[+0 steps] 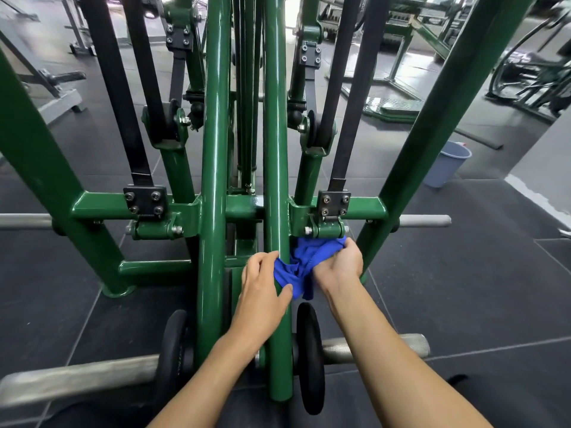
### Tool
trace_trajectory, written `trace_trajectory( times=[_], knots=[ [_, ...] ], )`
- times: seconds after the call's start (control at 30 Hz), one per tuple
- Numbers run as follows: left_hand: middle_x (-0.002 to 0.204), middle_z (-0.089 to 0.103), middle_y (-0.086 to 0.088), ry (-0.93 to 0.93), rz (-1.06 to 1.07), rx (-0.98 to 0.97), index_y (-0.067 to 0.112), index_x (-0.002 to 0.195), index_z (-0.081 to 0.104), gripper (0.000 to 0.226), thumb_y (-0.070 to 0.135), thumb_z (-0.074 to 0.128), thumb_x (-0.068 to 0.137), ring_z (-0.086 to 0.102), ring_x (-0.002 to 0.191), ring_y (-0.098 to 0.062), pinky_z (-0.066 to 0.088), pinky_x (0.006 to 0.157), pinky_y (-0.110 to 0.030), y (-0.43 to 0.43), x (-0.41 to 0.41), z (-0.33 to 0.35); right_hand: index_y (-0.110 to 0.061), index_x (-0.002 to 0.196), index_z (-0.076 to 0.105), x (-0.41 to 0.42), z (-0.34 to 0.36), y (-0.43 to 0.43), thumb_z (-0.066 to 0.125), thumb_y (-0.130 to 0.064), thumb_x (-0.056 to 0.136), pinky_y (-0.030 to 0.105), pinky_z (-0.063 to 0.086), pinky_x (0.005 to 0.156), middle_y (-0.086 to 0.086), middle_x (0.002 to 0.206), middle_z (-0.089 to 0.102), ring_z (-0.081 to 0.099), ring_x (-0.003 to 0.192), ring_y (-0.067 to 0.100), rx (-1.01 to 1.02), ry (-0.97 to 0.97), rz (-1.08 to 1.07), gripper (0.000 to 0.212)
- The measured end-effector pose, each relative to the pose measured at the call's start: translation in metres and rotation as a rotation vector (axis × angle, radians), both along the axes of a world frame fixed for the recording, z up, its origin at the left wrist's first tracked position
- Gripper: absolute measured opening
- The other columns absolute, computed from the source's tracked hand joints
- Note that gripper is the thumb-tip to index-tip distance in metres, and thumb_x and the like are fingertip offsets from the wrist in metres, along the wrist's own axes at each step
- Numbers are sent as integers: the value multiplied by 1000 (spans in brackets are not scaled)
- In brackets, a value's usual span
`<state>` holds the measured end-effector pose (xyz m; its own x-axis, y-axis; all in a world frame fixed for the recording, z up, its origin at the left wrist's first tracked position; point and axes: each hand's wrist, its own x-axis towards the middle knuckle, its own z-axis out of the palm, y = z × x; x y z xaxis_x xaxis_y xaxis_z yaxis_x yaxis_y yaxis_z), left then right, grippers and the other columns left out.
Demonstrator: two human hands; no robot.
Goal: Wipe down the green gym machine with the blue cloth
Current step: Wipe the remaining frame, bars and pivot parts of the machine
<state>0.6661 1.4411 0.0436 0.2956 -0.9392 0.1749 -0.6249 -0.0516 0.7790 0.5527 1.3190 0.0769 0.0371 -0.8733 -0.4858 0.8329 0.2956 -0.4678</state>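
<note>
The blue cloth [310, 254] lay bunched round the right-hand one of two upright tubes at the middle of the green gym machine [216, 149], just below a bolted cross-beam. The left hand [264, 288] curled about the tube and pinched the cloth's near end against it, while the right hand [338, 264] gripped the other end on the tube's far side. Nearer the camera, two black weight plates [310, 356] sat on a silver bar [404, 344] either side of the tubes, black straps [355, 97] ran up from the beam, and a pale blue bucket [448, 165] stood on the dark tiled floor [479, 288] well off to the right.
</note>
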Motion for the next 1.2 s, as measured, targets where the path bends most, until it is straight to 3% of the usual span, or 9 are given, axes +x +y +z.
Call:
trace_trajectory(
  times=[0.1, 0.37, 0.5, 0.63, 0.77, 0.83, 0.93, 1.07, 1.2],
  knots=[
    [145, 33, 11, -42, 7, -20, 25, 151, 41, 62, 22, 69, 96, 27, 137, -8, 28, 99, -19, -4, -1, 6, -13, 78, 65, -14, 10, 0, 35, -21, 103, 33, 59, 72, 8, 78, 71, 70, 69, 26, 36, 1, -82, 40],
    [139, 37, 13, -28, -17, -62, 26, 144, 47, 51, 25, 67, 97, 30, 131, -6, 26, 100, -17, -18, -7, 15, -1, 97, 67, -17, 56, 14, 40, -17, 99, 54, 53, 103, 17, 111, 70, 67, 95, 33, 153, -4, -147, 31],
    [137, 37, 15, -11, -14, -58, 27, 140, 50, 46, 26, 66, 97, 32, 131, -6, 29, 100, -20, -16, -9, 14, 3, 127, 66, -12, 61, 21, 46, -30, 102, 58, 49, 106, 21, 123, 70, 67, 112, 40, 205, 2, -104, 45],
    [133, 39, 15, -7, -11, -74, 27, 137, 53, 43, 23, 67, 96, 35, 128, -7, 34, 98, -21, -14, -12, 15, 1, 134, 59, -11, 75, 24, 51, -34, 102, 56, 49, 105, 20, 130, 65, 65, 115, 39, 214, 23, -57, 48],
    [130, 41, 16, 5, -20, -90, 28, 135, 56, 40, 27, 67, 97, 36, 128, -5, 32, 100, -19, -15, -12, 16, -3, 107, 60, -13, 73, 21, 45, -4, 96, 50, 59, 86, 14, 122, 68, 69, 98, 28, 240, 29, -78, 18],
    [131, 41, 16, 12, -14, -89, 28, 135, 56, 39, 28, 67, 97, 36, 128, -5, 33, 101, -21, -18, -11, 14, -5, 89, 56, -13, 72, 20, 44, 3, 94, 39, 62, 69, 11, 92, 67, 68, 70, 21, 242, 84, -109, 15],
    [134, 38, 17, -50, -1, -74, 26, 135, 54, 42, 27, 67, 96, 36, 129, -6, 39, 98, -26, -19, -8, 10, -15, 68, 35, -20, 86, 26, 36, 7, 94, 12, 28, 35, -4, 56, 34, 26, 30, 11, 196, 76, -161, 35],
    [142, 34, 11, -232, -18, -53, 19, 140, 51, 55, 16, 73, 90, 37, 133, -12, 46, 105, -33, -19, -10, 2, -19, 68, 33, -22, 92, 38, 37, 10, 87, 15, 20, 36, -2, 62, 23, 15, 42, 12, 114, 243, -152, 35],
    [145, 34, 8, -307, -24, -45, 17, 143, 50, 64, 12, 76, 85, 41, 133, -15, 51, 102, -35, -16, -12, -2, -21, 78, 55, -20, 101, 42, 54, -15, 98, 21, 41, 51, -5, 66, 44, 42, 55, 12, 21, 455, -146, 21]
  ],
)
